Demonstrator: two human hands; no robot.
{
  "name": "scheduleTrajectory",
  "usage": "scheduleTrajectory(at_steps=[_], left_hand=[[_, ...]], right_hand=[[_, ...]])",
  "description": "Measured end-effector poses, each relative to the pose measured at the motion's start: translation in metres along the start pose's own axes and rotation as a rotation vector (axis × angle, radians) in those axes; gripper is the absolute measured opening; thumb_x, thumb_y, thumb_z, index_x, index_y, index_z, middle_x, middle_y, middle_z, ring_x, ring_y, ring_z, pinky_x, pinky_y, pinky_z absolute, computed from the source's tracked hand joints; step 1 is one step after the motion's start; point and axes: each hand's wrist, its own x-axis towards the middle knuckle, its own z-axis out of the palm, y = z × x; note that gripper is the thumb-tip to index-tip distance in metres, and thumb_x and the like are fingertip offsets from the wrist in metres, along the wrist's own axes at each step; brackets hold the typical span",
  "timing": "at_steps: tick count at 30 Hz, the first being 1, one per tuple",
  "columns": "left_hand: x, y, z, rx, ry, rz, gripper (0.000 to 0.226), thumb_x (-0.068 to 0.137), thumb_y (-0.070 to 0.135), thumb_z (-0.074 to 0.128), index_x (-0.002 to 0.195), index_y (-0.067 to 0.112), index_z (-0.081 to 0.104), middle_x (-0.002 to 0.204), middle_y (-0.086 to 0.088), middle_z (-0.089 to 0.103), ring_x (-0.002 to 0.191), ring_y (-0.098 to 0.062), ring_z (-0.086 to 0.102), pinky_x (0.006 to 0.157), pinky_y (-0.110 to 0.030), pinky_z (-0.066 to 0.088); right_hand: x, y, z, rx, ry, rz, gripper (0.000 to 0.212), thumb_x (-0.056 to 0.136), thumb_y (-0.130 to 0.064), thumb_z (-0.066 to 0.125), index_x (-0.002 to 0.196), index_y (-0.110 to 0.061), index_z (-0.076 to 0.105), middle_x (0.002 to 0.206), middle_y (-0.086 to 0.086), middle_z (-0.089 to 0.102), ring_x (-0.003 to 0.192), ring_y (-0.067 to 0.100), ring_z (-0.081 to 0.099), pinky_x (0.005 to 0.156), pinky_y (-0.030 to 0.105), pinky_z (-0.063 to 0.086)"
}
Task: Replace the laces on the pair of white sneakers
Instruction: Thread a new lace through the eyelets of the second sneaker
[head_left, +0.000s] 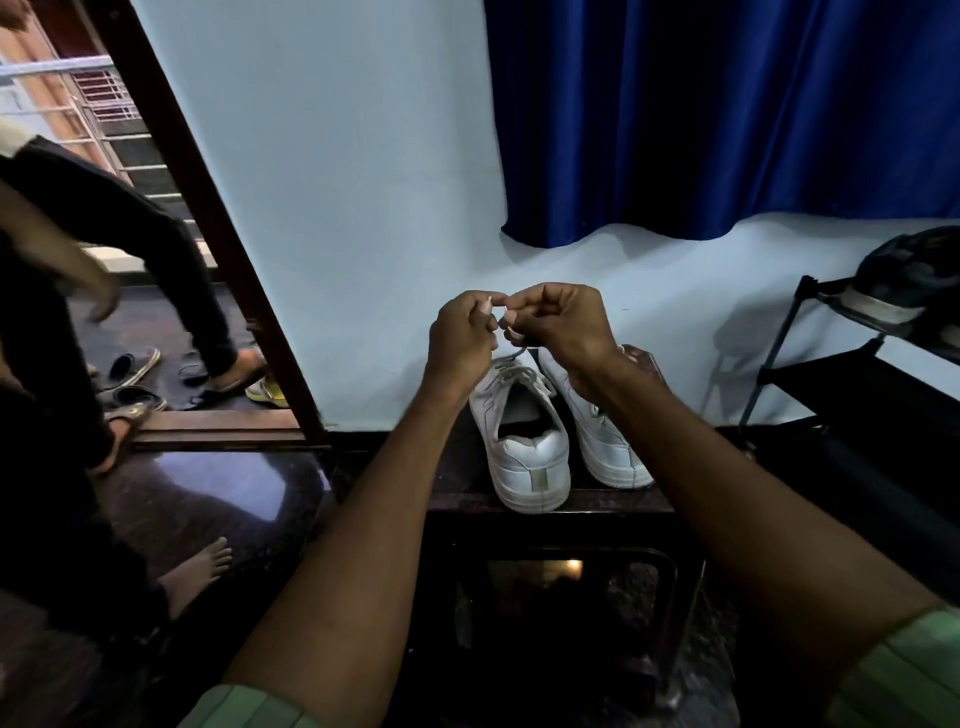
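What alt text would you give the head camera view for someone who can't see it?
Two hands, left hand and right hand, pinch the end of a white shoelace above a pair of white sneakers standing heels toward the camera on a dark table. A blue curtain hangs behind; another person stands at the left doorway.

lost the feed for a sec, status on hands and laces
Both hands, left and right, raised, pinching a white lace end. Lace runs down to left sneaker. Right sneaker beside it. Nothing in the way.

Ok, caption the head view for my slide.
Both hands pinch a lace above two white sneakers on a dark table.
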Motion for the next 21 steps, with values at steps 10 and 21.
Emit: scheduleTrajectory(at_steps=[10, 21], left_hand=[[-0.005, 0.004, -0.006, -0.132, 0.073, 0.017, 0.010, 0.089, 0.013, 0.078, 0.095, 0.018, 0.085, 0.089, 0.010, 0.081, 0.088, -0.002, 0.076, 0.091, -0.030, 0.061], [-0.005, 0.008, -0.014, -0.147, -0.047, -0.034, 0.011, 0.084, 0.015, 0.083, 0.092, 0.023, 0.085, 0.083, 0.006, 0.080, 0.077, -0.014, 0.073, 0.078, -0.036, 0.062]], right_hand=[[-0.001, 0.000, -0.004, 0.083, 0.108, 0.054, 0.018, 0.083, 0.012, 0.075, 0.099, 0.005, 0.070, 0.087, 0.024, 0.074, 0.073, 0.025, 0.072, 0.068, 0.030, 0.061], [-0.002, 0.001, -0.006, 0.008, 0.120, 0.059, 0.014, 0.076, 0.008, 0.081, 0.090, 0.006, 0.077, 0.086, 0.027, 0.075, 0.073, 0.027, 0.071, 0.069, 0.029, 0.058]])
